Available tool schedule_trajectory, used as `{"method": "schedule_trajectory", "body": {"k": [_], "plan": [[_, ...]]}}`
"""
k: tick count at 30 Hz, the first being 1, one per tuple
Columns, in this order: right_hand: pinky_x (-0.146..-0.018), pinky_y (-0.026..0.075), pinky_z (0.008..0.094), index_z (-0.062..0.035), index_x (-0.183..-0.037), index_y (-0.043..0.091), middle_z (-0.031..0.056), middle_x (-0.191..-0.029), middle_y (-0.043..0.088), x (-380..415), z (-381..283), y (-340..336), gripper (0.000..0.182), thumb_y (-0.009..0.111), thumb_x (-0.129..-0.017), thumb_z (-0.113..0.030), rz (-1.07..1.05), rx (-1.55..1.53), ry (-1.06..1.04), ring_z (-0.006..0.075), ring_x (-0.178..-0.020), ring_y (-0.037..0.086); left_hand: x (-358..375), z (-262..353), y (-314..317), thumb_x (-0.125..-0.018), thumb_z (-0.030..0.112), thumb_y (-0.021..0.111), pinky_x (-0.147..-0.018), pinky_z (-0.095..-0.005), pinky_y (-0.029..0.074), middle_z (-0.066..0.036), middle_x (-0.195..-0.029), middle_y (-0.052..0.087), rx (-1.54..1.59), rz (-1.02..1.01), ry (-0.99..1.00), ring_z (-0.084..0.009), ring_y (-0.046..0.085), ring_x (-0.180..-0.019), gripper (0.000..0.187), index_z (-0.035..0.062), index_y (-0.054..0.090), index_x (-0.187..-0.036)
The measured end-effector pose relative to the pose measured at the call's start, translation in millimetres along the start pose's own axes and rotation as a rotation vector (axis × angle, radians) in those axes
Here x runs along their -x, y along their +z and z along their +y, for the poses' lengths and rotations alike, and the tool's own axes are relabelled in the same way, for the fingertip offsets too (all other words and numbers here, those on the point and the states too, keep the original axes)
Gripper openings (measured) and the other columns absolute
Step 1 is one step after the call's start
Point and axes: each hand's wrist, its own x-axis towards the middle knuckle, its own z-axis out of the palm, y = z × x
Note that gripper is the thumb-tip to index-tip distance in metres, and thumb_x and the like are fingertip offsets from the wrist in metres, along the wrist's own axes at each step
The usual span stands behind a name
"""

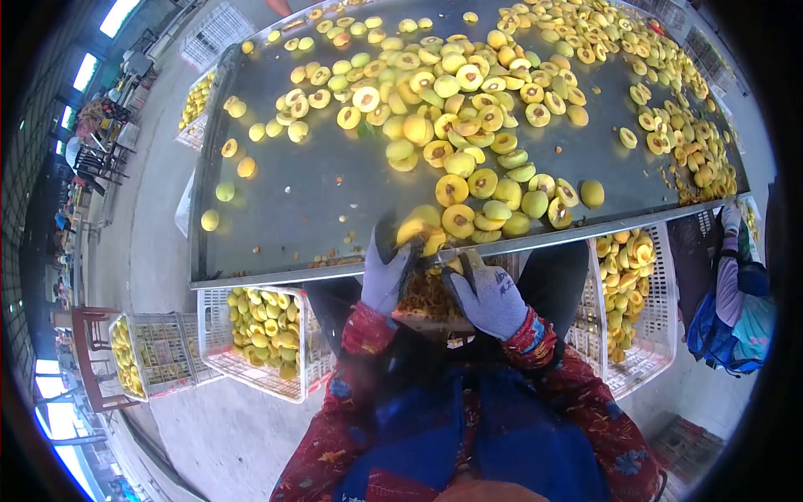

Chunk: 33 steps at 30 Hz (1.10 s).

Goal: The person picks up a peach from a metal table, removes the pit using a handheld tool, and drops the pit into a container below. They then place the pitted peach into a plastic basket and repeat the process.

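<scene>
At the near edge of the metal table (276,226), both gloved hands work close together. My left hand (386,272), in a pale glove with dark fingertips, is closed around yellow apricot pieces (422,230), which look blurred. My right hand (489,297) is closed too, its fingers pointing toward the left hand. A thin metallic strip, apparently a small knife (449,253), shows at its fingertips; the grip hides most of it. Just beyond lie halved apricots (457,220), some with brown stones showing. Below and between the hands, dark scraps (422,294) are partly visible.
Piles of whole and halved apricots (602,33) spread over the table's far side. A white crate (305,368) of apricots stands below left, another crate (661,335) below right. A co-worker's gloved hand (730,219) is at the right corner. More crates (171,347) stand farther left.
</scene>
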Motion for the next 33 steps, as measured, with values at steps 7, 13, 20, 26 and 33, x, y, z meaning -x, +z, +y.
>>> {"method": "schedule_trajectory", "body": {"k": [7, 13, 20, 26, 33], "plan": [[-0.048, 0.044, 0.0388, 0.0074, -0.102, 0.053, 0.014, -0.057, 0.055, -7.3, -17.4, -10.2, 0.039, 0.055, -0.087, -0.028, -0.049, -0.208, 0.255, 0.0302, -0.051, 0.056, 14.4, -10.2, -4.1, -0.092, 0.007, 0.048, -0.094, -0.0278, 0.043, -0.011, -0.12, 0.052, 0.247, 0.002, -0.104, -0.0171, 0.052, -0.11, 0.04, -0.001, 0.038, -0.13], [-0.047, 0.045, 0.0388, 0.0038, -0.1, 0.054, 0.014, -0.057, 0.055, -10.2, -23.7, -9.0, 0.033, 0.055, -0.087, -0.027, -0.089, 0.017, 0.05, 0.0304, -0.051, 0.057, 25.9, -9.7, 6.8, -0.096, 0.018, 0.043, -0.093, -0.0289, 0.041, -0.012, -0.12, 0.053, 0.051, 0.036, -0.08, -0.0196, 0.053, -0.107, 0.037, -0.0018, 0.042, -0.127], [-0.047, 0.045, 0.0391, 0.0009, -0.097, 0.054, 0.0216, -0.083, 0.057, -6.8, -33.9, -0.4, 0.024, 0.05, -0.088, -0.021, -0.223, -0.077, 0.258, 0.0288, -0.058, 0.057, 37.0, -36.6, 4.2, -0.095, 0.019, 0.039, -0.1, -0.0378, 0.034, -0.021, -0.122, 0.05, -0.269, 0.137, 0.044, -0.03, 0.048, -0.115, 0.04, -0.0039, 0.041, -0.128], [-0.057, 0.045, 0.0384, -0.0005, -0.1, 0.057, 0.0176, -0.09, 0.058, 7.0, -22.6, 16.0, 0.019, 0.05, -0.089, -0.014, -0.105, 0.007, 0.076, 0.029, -0.067, 0.056, 37.5, -29.1, 20.5, -0.089, 0.011, 0.04, -0.096, -0.0436, 0.037, -0.027, -0.119, 0.047, -0.718, 0.182, 0.142, -0.0421, 0.046, -0.11, 0.04, -0.0033, 0.042, -0.126], [-0.059, 0.047, 0.0382, -0.0009, -0.106, 0.057, 0.0172, -0.094, 0.059, 11.9, -12.1, 30.2, 0.022, 0.048, -0.09, -0.015, -0.369, -0.683, 0.504, 0.0283, -0.067, 0.058, 40.6, -58.8, 12.8, -0.094, 0.015, 0.037, -0.09, -0.0384, 0.041, -0.022, -0.114, 0.051, -0.527, 0.181, 0.014, -0.0332, 0.051, -0.105, 0.035, -0.0019, 0.044, -0.124]]}}
